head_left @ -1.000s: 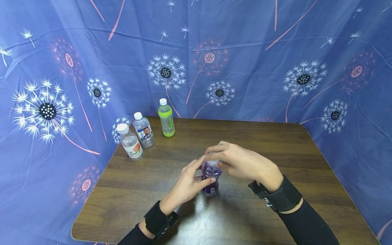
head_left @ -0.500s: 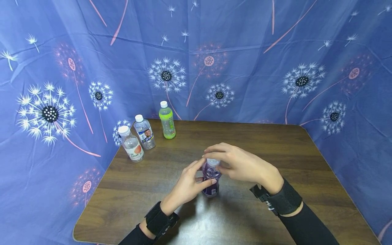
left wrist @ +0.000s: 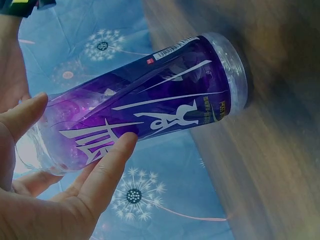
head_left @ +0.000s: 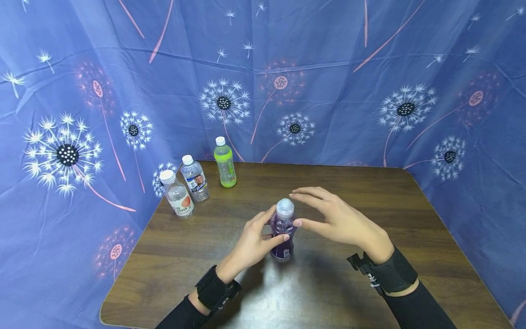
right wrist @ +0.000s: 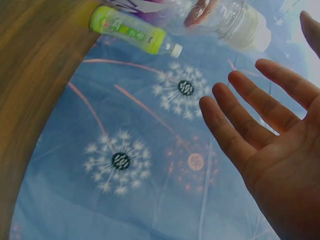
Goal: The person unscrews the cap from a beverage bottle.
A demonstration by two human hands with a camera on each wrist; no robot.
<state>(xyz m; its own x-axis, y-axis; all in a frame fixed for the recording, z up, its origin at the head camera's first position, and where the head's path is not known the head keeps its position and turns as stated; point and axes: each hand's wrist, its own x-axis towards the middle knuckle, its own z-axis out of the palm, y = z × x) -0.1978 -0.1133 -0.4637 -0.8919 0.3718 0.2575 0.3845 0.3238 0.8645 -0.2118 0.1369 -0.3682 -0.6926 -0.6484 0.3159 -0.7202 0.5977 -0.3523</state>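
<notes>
A clear plastic bottle with a purple label (head_left: 281,244) stands upright on the table in front of me. On its top sits a whitish translucent cap (head_left: 285,208). My left hand (head_left: 254,242) holds the bottle's upper part from the left, thumb on the near side and fingers round the far side. The left wrist view shows the purple label (left wrist: 165,95) with white lettering below those fingers. To the right of the cap is my right hand (head_left: 343,219), its fingers extended and spread. In the right wrist view that hand (right wrist: 280,135) holds nothing and is apart from the cap (right wrist: 252,30).
Towards the back left of the wooden table (head_left: 361,192) stand three capped bottles: a green-labelled bottle (head_left: 225,165), a bottle with a blue label (head_left: 196,180) and one with a peach-picture label (head_left: 179,198). A blue dandelion-print cloth (head_left: 328,91) hangs behind the table and at its sides.
My right hand has moved off the cap to the right, and its fingers have straightened and spread. The left hand keeps its hold on the bottle, which stays in place.
</notes>
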